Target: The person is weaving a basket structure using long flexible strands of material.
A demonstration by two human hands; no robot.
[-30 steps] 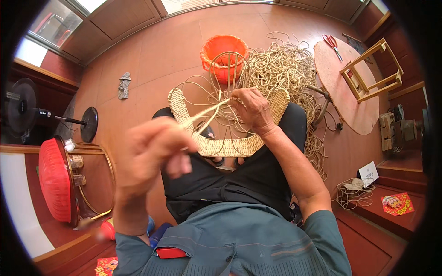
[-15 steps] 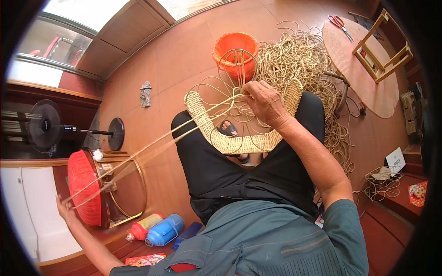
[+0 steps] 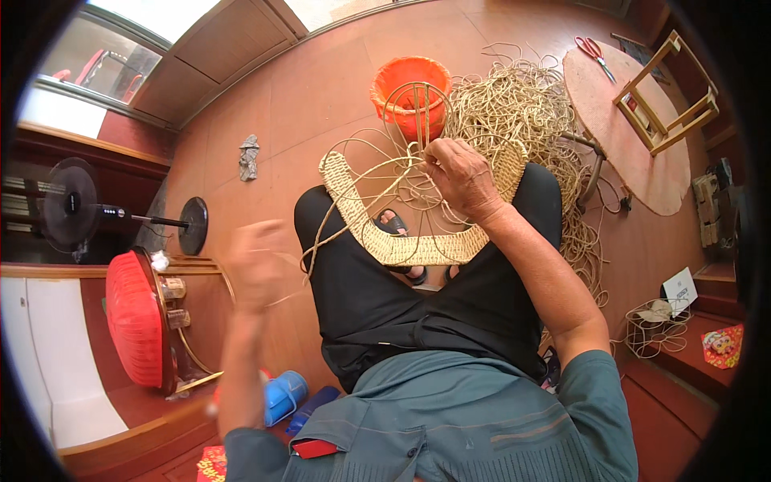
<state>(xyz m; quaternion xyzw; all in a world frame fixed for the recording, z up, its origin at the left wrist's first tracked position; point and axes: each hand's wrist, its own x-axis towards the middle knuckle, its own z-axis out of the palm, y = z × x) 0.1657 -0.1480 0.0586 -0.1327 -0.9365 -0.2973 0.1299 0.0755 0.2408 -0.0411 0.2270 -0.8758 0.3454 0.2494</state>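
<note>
Between my knees rests a woven straw piece (image 3: 418, 251), U-shaped, with thin wire loops (image 3: 419, 83) standing up from its frame. At its middle my right hand (image 3: 462, 178) is closed, pinching a tan cord (image 3: 371, 170). From there the cord runs left in slack loops that drop over my left thigh. My left hand (image 3: 261, 261) is raised off to the left of that thigh, smeared by motion. A faint strand shows beside it, but whether the fingers hold it is unclear.
Beyond my right knee lies a big heap of loose cord (image 3: 514, 100), next to an orange-lined bucket (image 3: 414, 72). Red-handled scissors (image 3: 594, 58) and a small wooden frame (image 3: 642, 128) sit on a round board (image 3: 582, 88). A fan (image 3: 72, 205) and blue flask (image 3: 283, 395) are leftward.
My left hand has come from far out on the left inward toward my thigh. The cord, stretched taut before, now hangs slack. My right hand keeps its pinch in about the same spot.
</note>
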